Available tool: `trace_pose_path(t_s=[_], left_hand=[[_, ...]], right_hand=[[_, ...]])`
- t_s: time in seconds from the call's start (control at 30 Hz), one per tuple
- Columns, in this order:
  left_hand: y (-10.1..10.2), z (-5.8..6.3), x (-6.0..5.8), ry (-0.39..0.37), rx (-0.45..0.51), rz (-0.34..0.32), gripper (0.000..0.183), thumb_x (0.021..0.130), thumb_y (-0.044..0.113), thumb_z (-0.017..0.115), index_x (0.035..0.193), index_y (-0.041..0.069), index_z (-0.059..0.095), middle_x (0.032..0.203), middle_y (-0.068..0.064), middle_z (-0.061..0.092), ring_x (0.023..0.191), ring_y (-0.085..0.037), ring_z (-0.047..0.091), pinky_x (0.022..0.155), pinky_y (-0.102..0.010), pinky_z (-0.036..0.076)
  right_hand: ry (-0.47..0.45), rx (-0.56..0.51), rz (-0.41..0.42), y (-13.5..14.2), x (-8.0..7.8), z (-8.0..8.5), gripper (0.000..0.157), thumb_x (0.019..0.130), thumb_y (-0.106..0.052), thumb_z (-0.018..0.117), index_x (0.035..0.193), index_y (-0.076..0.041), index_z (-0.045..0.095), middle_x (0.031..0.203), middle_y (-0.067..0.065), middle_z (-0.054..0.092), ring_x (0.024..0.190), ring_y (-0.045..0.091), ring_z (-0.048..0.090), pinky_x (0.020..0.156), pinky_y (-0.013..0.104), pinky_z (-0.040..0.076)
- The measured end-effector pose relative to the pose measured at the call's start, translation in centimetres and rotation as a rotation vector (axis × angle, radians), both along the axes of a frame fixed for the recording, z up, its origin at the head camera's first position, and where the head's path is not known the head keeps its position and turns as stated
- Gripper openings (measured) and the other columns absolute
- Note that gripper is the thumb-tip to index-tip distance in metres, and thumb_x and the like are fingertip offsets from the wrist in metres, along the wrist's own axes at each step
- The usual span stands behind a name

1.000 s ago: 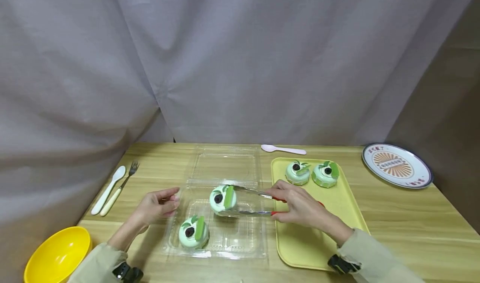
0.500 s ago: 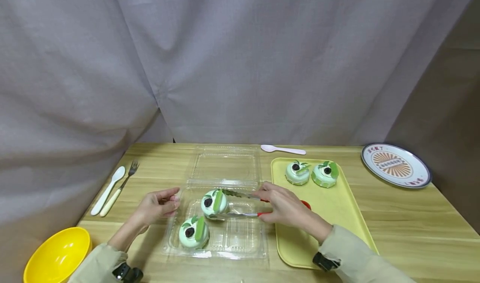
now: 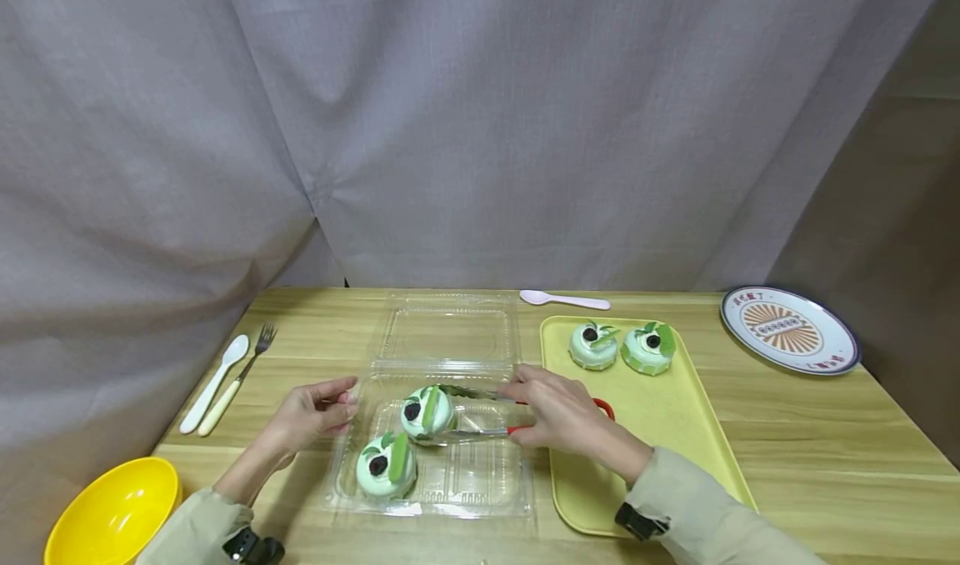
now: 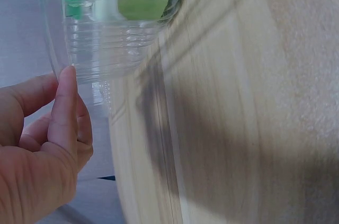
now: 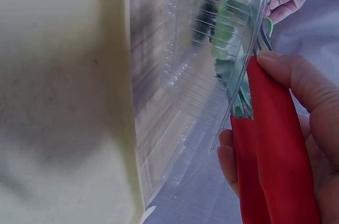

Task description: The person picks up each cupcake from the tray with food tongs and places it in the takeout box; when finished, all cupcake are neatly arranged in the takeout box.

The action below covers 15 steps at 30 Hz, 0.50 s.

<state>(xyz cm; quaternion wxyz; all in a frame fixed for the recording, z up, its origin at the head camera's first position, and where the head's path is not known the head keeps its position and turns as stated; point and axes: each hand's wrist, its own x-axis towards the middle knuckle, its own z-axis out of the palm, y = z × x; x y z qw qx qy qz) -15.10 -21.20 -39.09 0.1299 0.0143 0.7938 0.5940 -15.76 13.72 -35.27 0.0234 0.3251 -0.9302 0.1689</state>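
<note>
My right hand (image 3: 558, 409) grips red-handled metal tongs (image 5: 278, 150). The tong tips lie on either side of a pale green cake (image 3: 427, 413) with a dark berry and leaves on top, inside a clear plastic clamshell container (image 3: 480, 511). A second such cake (image 3: 386, 467) sits in the container's near left part. My left hand (image 3: 318, 415) pinches the container's left rim between thumb and finger; the left wrist view shows the thumb (image 4: 64, 110) at that rim. The container's lid (image 3: 450, 332) lies open toward the back.
On the right, a yellow tray (image 3: 667, 440) carries two similar cakes at its far end. A patterned plate (image 3: 791, 332) lies beyond it. A pink spoon (image 3: 566, 300) lies behind. Leftward are a white spoon (image 3: 213, 386), a fork (image 3: 238, 380) and a yellow bowl (image 3: 112, 511).
The tongs and the cake between them have moved left and slightly nearer, lower into the container, with my right hand following. My left hand has stayed at the rim.
</note>
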Motion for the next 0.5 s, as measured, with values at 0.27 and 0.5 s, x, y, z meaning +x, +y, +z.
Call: trace_pose_path(t_s=[0.27, 0.5], left_hand=[[-0.08, 0.08, 0.03, 0.004, 0.002, -0.006, 0.057, 0.094, -0.003, 0.057, 0.142, -0.018, 0.032, 0.108, -0.012, 0.062, 0.081, -0.001, 0.062, 0.074, -0.015, 0.060], [-0.02, 0.10, 0.03, -0.001, 0.000, -0.006, 0.057, 0.094, -0.002, 0.058, 0.142, -0.018, 0.032, 0.107, -0.010, 0.062, 0.081, -0.001, 0.062, 0.075, -0.015, 0.060]], right_hand=[[-0.020, 0.009, 0.000, -0.36, -0.04, 0.31, 0.051, 0.068, -0.016, 0.082, 0.118, -0.011, 0.072, 0.079, -0.002, 0.050, 0.062, 0.002, 0.033, 0.045, 0.014, 0.026], [-0.037, 0.041, -0.009, -0.91, -0.14, 0.46, 0.051, 0.069, -0.017, 0.080, 0.119, -0.013, 0.071, 0.080, -0.006, 0.050, 0.063, 0.004, 0.035, 0.045, 0.015, 0.028]])
